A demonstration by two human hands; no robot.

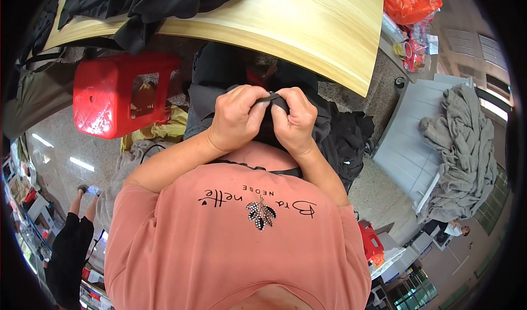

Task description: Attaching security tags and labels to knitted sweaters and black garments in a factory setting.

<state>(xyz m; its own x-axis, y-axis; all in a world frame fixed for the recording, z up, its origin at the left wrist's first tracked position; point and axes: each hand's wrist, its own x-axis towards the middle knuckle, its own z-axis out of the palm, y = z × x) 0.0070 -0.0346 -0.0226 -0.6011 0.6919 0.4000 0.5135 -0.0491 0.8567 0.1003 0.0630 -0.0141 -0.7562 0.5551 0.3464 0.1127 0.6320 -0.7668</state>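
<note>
The step in hand appeared to be two-handed manipulation of a narrow edge of black fabric, located directly between the fingertips. The left hand was closed to a pinch: the thumb pressed the fabric against the bent index finger, and the remaining fingers curled inward. The right hand held the same edge in a matching pinch, just beside the left. The fine detail at the fingertips was too small to resolve. As a judgement, the next move called for even pressure from both thumbs—slack on either side could let the fold slip.

Count of items, by position from the hands:
- Black fabric edge: one, held by two hands.
- Black cloth heap: one, to the right of the right hand; its pieces could not be counted, nor its connection to the held edge confirmed.
- Wood-grain table: one, ahead of both hands.
- Black garments: number indistinct—overlapped on the table, ahead and left of the left hand.
- Red plastic stool: one, left of the left hand.
- Grey fabric pile: one, well right of the right hand.
</note>
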